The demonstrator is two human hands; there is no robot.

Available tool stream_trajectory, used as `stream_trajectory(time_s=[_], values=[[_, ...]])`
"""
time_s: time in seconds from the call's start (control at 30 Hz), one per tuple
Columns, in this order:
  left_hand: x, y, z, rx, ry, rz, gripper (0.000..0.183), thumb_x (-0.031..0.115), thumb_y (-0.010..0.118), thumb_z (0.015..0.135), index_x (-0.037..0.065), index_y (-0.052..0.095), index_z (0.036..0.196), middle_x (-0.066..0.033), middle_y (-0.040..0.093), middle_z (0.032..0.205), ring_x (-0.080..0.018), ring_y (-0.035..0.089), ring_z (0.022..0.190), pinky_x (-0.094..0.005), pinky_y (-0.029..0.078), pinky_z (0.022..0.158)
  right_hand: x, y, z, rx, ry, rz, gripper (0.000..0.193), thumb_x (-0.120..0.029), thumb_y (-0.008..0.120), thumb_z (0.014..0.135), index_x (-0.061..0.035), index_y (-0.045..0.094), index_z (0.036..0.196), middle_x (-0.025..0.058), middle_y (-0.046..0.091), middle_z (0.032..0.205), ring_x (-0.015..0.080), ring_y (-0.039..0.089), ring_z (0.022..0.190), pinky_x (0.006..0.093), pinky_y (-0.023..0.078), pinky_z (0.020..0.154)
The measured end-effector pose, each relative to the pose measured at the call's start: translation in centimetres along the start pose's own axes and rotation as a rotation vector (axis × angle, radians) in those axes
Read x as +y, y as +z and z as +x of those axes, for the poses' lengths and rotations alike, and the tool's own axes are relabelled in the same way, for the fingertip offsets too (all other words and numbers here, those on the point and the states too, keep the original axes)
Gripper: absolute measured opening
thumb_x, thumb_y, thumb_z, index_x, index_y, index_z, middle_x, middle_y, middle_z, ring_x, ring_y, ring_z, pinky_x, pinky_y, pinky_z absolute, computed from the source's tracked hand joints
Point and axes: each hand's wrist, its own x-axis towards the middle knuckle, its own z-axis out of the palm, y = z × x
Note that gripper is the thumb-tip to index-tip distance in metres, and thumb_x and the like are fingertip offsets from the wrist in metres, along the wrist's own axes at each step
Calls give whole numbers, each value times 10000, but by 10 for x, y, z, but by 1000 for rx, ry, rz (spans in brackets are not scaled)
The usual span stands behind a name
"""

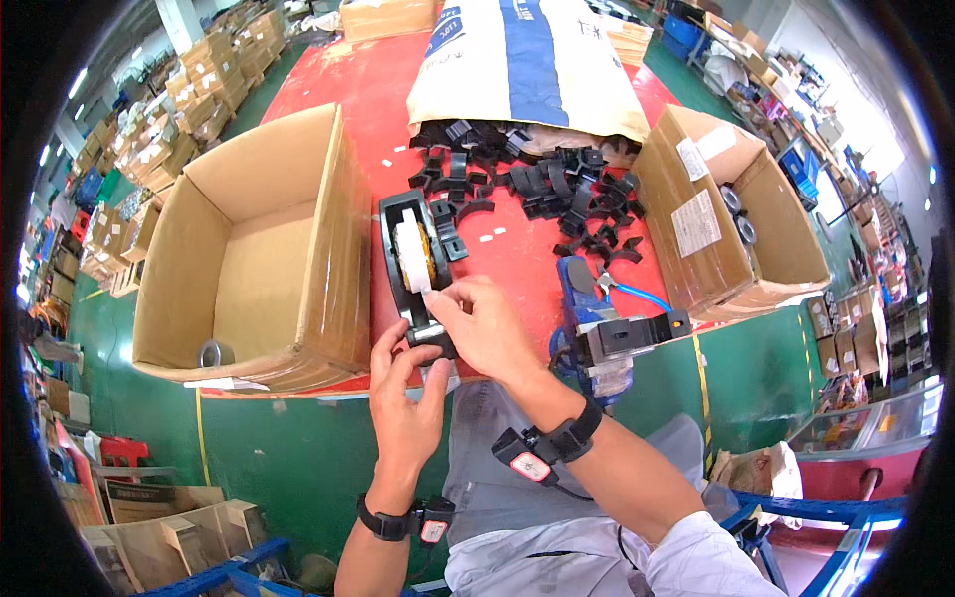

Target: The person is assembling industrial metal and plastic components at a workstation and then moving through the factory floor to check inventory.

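A black tape dispenser (390, 234) with a roll of white tape (411, 249) stands on the red table, between an open carton and a pile of black curved plastic clips (567, 189). My left hand (410, 398) is at the dispenser's near end, its fingers bent around that end. From the right, my right hand (485, 323) reaches over the dispenser, thumb and forefinger pinched at the white tape by the roll. One black clip (448, 231) lies against the dispenser's right side. What lies under my right fingers is partly hidden.
At left stands an open carton (328, 249) with a grey ring (214, 353) inside. Another carton (696, 239) at right holds several grey rings. A blue vise (597, 348) with a black part sits at the table edge, near blue-handled pliers (637, 294). Behind lies a white-and-blue sack (532, 70).
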Motion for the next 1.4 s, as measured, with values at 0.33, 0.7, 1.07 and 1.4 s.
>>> stream_trajectory(time_s=[0.33, 0.7, 1.07, 1.4], values=[[-8, 3, 3, 63, -276, -376, 155, 119, 649, 855, 1, 707, 937, -169, 516, 1289, -257, 528, 1136, -365, 411, 965, -58, -69, -117, -393, 147, 359, 90, -99, 671, 834, -25, 637, 873, 39, 568, 988, 104, 519, 856, 246, 413, 709], [5, 13, 8, 192, -220, -102, 125, 74, 674, 820, -51, 675, 831, -157, 574, 1226, -204, 581, 1041, -309, 445, 893, 33, -29, -150, -532, 769, 647, 183, -207, 616, 918, -28, 655, 920, -40, 580, 833, 40, 494, 763, 208, 406, 694], [88, -2, 19, 94, -10, -379, 105, 60, 716, 755, -21, 686, 815, -193, 552, 1241, -262, 521, 1159, -401, 371, 1004, -17, -124, -157, -418, 158, 406, 81, -74, 664, 850, 3, 640, 842, 56, 615, 918, 110, 552, 808, 246, 440, 709], [124, 82, 91, -665, -320, -599, 128, 94, 751, 760, -15, 721, 819, -104, 580, 1181, -103, 605, 792, -243, 488, 679, -8, -173, -186, 24, 219, 772, 71, -59, 633, 890, -11, 599, 851, 34, 600, 886, 64, 512, 769, 232, 435, 677]])
